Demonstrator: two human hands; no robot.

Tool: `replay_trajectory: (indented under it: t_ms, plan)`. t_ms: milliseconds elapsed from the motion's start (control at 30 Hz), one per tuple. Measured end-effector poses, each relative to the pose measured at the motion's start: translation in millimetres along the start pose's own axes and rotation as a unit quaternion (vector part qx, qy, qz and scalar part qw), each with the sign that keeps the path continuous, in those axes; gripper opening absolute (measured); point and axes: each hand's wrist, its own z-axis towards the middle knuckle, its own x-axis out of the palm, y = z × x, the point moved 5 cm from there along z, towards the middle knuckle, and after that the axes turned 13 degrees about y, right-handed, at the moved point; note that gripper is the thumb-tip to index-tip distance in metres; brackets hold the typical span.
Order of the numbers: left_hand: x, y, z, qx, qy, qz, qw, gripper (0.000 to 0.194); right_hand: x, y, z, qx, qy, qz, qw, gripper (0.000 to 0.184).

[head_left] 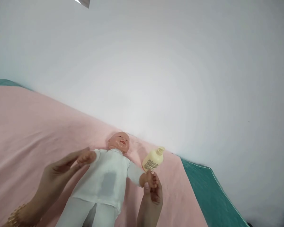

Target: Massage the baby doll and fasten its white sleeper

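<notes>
Gold-coloured bracelet (16, 217) at its wrist, the left hand (56, 174) pinches one small fist (86, 157) of the doll (119, 165) between thumb and fingers, while the right hand (152, 199) grips the other fist (153, 180). White-clothed, the doll lies face up on pink cloth (177, 192), its torso between both hands. Just beyond the right hand is a yellow pump bottle (154, 159), with green cloth (202, 183) farther right and a pale wall (156, 69) behind.

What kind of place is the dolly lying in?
Probably indoors, on a bed or table against a pale wall; I can't tell which. A pink sheet lies under a doll and yellow bottle.
</notes>
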Motion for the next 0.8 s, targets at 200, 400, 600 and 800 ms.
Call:
replay_trajectory:
  t_ms: [200, 400, 600, 800]
  plan:
    - [41.5, -1, -7, 0.308, 0.281, 0.139, 0.898, 0.027, 41, 30, -19, -0.198, 0.214, -0.111, 0.950, 0.027]
    - [53.8, 14, -6, 0.365, 0.336, 0.240, 0.835, 0.032, 57, 52, -22, -0.335, 0.304, -0.228, 0.862, 0.038]
    - [55.5, 22, -7, 0.354, 0.352, 0.252, 0.829, 0.031, 63, 58, -22, -0.353, 0.295, -0.233, 0.857, 0.033]
    - [24.7, 0, 8, 0.191, 0.262, 0.117, 0.939, 0.019, 22, 33, -8, -0.199, 0.208, -0.181, 0.940, 0.030]
